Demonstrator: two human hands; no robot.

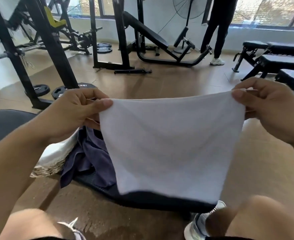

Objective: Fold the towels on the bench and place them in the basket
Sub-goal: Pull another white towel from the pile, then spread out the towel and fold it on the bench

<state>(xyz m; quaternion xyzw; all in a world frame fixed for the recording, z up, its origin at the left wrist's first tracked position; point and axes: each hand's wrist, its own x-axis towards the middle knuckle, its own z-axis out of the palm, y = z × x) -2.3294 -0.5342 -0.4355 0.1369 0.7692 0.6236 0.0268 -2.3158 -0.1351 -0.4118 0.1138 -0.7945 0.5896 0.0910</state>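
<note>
Knees: bare, at the bottom edge of my view, nearest the camera, with my sneakers on the brown floor (160, 87) between them.
Left grip: my left hand (73, 115) pinches the upper left corner of the white, soft terry towel (168, 144), thumb on the near face.
Right grip: my right hand (271, 111) pinches the upper right corner the same way; both grips are clamped on cloth.
Key relation: top hem runs left to right between the grips, long axis level; the cloth hangs straight down from it, lower edge free above the dark padded worktop (151, 201). Neither hand is nearer.
Texture: limp, thick, apparently doubled.
Next move, I judge: bring corner to corner.
Beyond: rumpled navy cloth towel (89, 158) on the worktop; pale woven basket (52, 161) just left, white cloth in it.
</note>
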